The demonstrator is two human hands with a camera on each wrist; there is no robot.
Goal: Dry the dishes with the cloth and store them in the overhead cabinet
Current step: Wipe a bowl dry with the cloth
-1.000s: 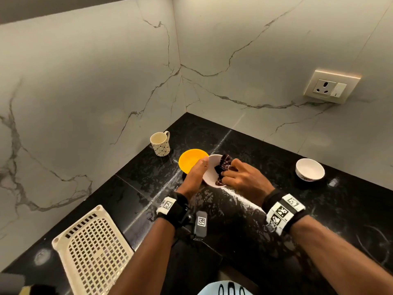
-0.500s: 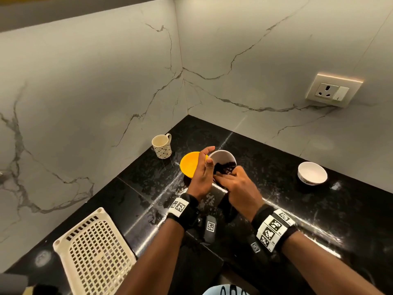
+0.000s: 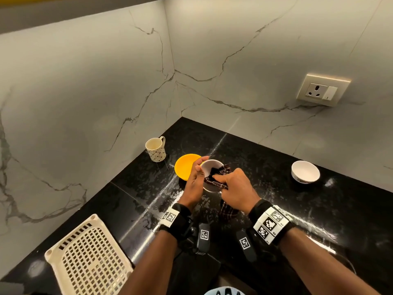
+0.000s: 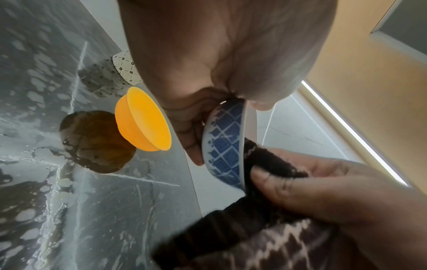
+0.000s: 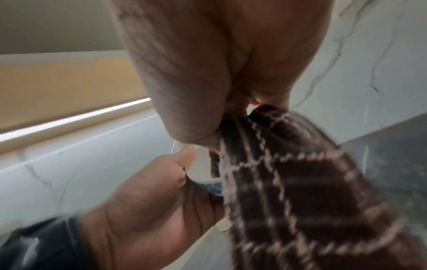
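My left hand [image 3: 196,177] grips a small white bowl [image 3: 209,167] with a blue check pattern outside [image 4: 223,146], held tilted above the black counter. Its thumb lies on the rim and its fingers curl round the bottom. My right hand [image 3: 231,186] pinches a dark checked cloth [image 3: 219,174] and presses it into the bowl; the cloth's tail [image 5: 300,191] hangs below the hand. A yellow bowl [image 3: 186,168] stands on the counter just left of the hands. A patterned mug [image 3: 156,149] stands near the left wall. Another white bowl [image 3: 305,172] sits at the right.
A cream perforated basket [image 3: 89,258] lies at the counter's front left. The black counter [image 3: 276,209] is wet and streaked. Marble walls meet in a corner behind; a socket plate [image 3: 323,92] is on the right wall. The cabinet's lit underside [image 4: 351,131] shows above.
The bowl has turned in my left hand, and my right hand has worked the cloth round inside it. Both hands stayed above the same spot by the yellow bowl.
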